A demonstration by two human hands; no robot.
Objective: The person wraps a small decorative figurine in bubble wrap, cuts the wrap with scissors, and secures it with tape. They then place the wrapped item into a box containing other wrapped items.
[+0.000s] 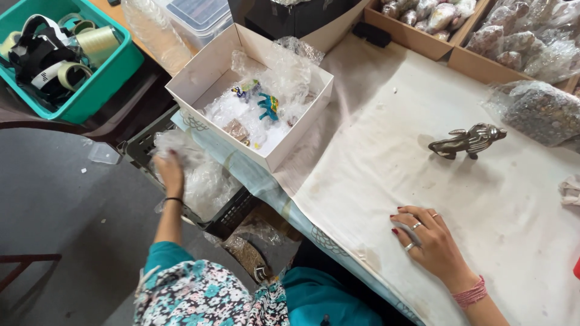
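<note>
left hand (170,171): fingers curled into crumpled clear plastic wrap (202,178) in dark crate (232,211), arm reaching down | right hand (426,235): fingers spread, flat on white cloth-covered table (483,199)

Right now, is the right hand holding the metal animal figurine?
No: the right hand lies flat on the cloth, apart from the metal figurine.

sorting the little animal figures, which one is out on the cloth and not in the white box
The dark metal animal figure, standing alone on the cloth ahead of the right hand. The two small painted figures lie in the white box among plastic wrap.
</note>
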